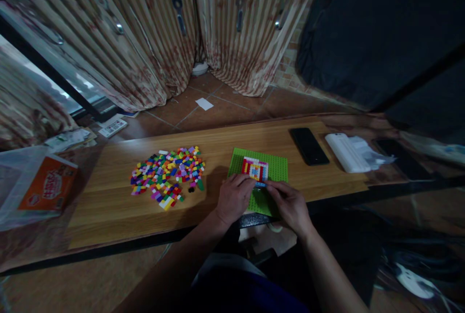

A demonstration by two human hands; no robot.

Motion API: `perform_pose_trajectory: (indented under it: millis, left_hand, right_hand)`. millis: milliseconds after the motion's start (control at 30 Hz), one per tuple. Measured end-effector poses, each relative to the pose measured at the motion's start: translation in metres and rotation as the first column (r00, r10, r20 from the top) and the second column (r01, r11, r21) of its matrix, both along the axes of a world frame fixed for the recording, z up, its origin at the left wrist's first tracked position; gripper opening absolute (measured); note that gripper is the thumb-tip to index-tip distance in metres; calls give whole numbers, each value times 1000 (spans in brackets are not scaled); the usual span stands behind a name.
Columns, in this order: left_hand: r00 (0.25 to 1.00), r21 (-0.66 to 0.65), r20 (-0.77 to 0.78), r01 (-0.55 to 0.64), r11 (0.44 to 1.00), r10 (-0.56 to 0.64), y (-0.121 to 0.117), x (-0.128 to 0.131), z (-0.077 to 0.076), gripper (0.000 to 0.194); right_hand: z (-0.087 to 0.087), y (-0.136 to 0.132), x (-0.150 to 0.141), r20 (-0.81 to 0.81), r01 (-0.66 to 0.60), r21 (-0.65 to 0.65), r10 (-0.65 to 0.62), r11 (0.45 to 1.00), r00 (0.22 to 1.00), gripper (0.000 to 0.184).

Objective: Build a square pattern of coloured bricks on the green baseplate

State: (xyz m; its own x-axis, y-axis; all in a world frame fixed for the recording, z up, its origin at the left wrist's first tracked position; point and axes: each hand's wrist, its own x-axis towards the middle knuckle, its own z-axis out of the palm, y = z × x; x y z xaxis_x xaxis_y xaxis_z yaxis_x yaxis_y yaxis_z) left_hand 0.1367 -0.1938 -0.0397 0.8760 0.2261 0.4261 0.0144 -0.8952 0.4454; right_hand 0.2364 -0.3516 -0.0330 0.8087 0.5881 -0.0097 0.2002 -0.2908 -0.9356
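A green studded baseplate [279,170] lies on the wooden board, with a block of small building bricks [255,169] in red, white, yellow and blue built up on it. Along the near edge of that block shows a blue brick [260,184]. My left hand [235,197] reaches over the plate's left side, its bent fingers closed together at the blue brick's left end. From the right, my right hand [290,206] pinches the other end between thumb and fingers. The fingertips partly hide the near row of bricks.
A spread pile of loose coloured bricks [169,172] lies left on the wooden board [109,206]. Right of the plate are a black phone [308,146] and a white device [345,152] with plastic wrap. A clear bin [18,167] with an orange box [51,183] stands far left.
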Motion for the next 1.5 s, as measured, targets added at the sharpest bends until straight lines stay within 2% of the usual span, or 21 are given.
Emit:
perform_pose_trajectory:
  millis: [333, 767, 1033, 1133, 1233, 1333, 1400, 1500]
  left_hand:
    - [999, -11, -25, 29, 1000, -30, 3, 0, 4, 18]
    - [988, 16, -143, 67, 998, -65, 7, 3, 13, 13]
    - [986, 70, -156, 76, 995, -65, 3, 3, 13, 16]
    - [991, 67, -134, 23, 998, -14, 2, -4, 17, 20]
    - [991, -34, -59, -123, 992, 121, 3, -17, 18, 36]
    - [963, -216, -61, -271, 938, 264, 6, -31, 12, 47]
    - [954, -308, -110, -301, 903, 281, 6, -37, 6, 50]
    - [963, -368, -159, -263, 892, 218, 1, -38, 2, 55]
  right_hand:
    - [5, 8, 4, -258, 151, 29, -139, 988, 956, 35]
    - [12, 12, 11, -345, 143, 28, -125, 989, 930, 40]
    - [8, 11, 9, -271, 134, 40, -118, 990, 955, 44]
    - [6, 7, 8, -242, 138, 63, -119, 989, 963, 45]
    - [1, 0, 8, -217, 191, 74, -171, 979, 961, 52]
    - [-6, -1, 7, -195, 252, 77, -233, 965, 953, 56]
    - [-10, 3, 7, -183, 239, 80, -221, 968, 958, 57]
    - [-12, 13, 7, -161, 175, 73, -161, 982, 974, 59]
